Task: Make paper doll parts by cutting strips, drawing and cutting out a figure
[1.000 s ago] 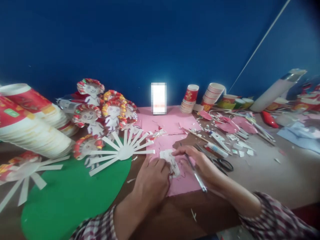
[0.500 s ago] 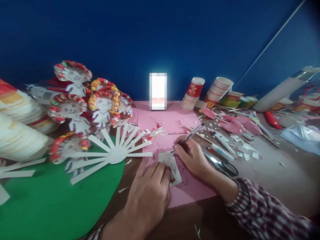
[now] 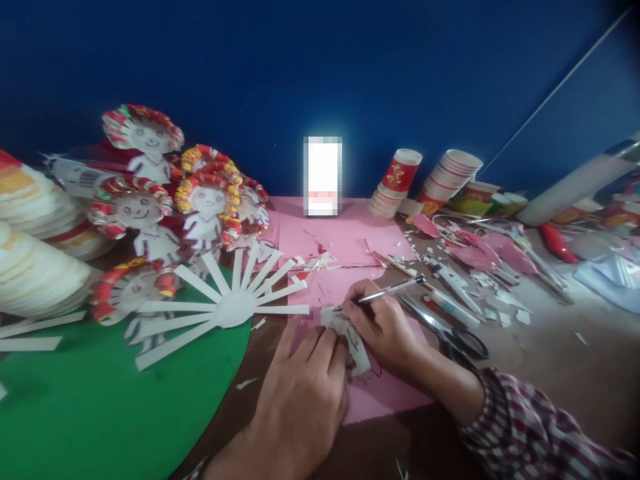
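Observation:
A small white piece of paper (image 3: 361, 361) with dark drawn lines lies on a pink sheet (image 3: 395, 393). My left hand (image 3: 303, 387) rests flat across its left side, fingers stretched forward, covering part of it. In my right hand (image 3: 383, 327) a pen (image 3: 395, 289) is pinched, its tip at the paper's upper edge and its back end pointing to the upper right. Just left of my hands, a white paper cutout with fanned strips (image 3: 235, 309) lies partly over a green round board (image 3: 150, 400).
Scissors (image 3: 465, 343) lie beside my right forearm, near glue tubes (image 3: 453, 308) and paper scraps. Paper-cup dolls (image 3: 205, 207) stand at the left, near stacked cups (image 3: 40, 267). More cup stacks (image 3: 400, 177) stand at the back right. A bright, blurred-out screen (image 3: 323, 177) stands at the back.
The pen has tipped from steep to a flatter slant, and my right hand has drawn closer over the paper. My left hand stays on the paper. The whole view has shifted slightly.

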Demonstrator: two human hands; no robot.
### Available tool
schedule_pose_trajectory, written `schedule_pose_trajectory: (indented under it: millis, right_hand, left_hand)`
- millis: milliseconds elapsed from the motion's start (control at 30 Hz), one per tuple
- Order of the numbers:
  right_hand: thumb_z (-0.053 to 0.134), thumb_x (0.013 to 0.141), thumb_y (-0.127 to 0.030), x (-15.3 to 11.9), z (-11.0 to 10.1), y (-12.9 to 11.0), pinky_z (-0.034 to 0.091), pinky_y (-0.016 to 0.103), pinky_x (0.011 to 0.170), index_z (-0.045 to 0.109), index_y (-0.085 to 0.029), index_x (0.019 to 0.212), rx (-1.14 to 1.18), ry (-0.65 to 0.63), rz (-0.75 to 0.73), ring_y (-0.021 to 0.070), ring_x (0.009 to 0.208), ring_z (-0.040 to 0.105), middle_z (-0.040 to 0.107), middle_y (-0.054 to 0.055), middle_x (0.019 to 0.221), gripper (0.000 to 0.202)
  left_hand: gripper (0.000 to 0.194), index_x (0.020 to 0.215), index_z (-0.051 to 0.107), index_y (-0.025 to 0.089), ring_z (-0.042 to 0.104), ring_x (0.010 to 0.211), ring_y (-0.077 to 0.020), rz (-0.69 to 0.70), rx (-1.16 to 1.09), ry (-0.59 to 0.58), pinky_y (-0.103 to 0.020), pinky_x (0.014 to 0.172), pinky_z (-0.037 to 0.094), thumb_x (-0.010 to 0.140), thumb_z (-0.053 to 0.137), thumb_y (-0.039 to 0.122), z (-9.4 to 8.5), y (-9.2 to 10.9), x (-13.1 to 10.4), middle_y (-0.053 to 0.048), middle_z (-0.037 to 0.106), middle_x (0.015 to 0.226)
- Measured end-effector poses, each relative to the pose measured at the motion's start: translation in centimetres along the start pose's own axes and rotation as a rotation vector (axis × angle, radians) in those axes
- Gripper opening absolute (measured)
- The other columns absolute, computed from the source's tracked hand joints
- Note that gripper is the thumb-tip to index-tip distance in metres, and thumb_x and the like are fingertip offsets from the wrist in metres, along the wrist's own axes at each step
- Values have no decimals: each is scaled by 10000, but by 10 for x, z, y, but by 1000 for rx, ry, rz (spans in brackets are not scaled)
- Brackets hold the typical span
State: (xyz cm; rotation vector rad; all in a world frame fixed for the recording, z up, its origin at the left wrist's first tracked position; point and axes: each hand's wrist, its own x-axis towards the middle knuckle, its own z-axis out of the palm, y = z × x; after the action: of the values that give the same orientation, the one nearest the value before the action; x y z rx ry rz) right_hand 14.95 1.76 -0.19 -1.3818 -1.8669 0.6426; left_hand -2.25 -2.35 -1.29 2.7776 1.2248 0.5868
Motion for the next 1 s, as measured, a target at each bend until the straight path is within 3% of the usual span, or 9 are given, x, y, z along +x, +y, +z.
schedule_pose_trajectory:
  millis: [1000]
  right_hand:
    - [508,919,-251,1,3,6,403,245,624,517,-207,863,-28,-210,27,135,664,537,584,-12,734,72]
  left_hand:
    - [306,1100,658,146,582,1010,-248,-11,31,29,-510,1087,304,847,499,213,6,1,-3,-77,672,1034]
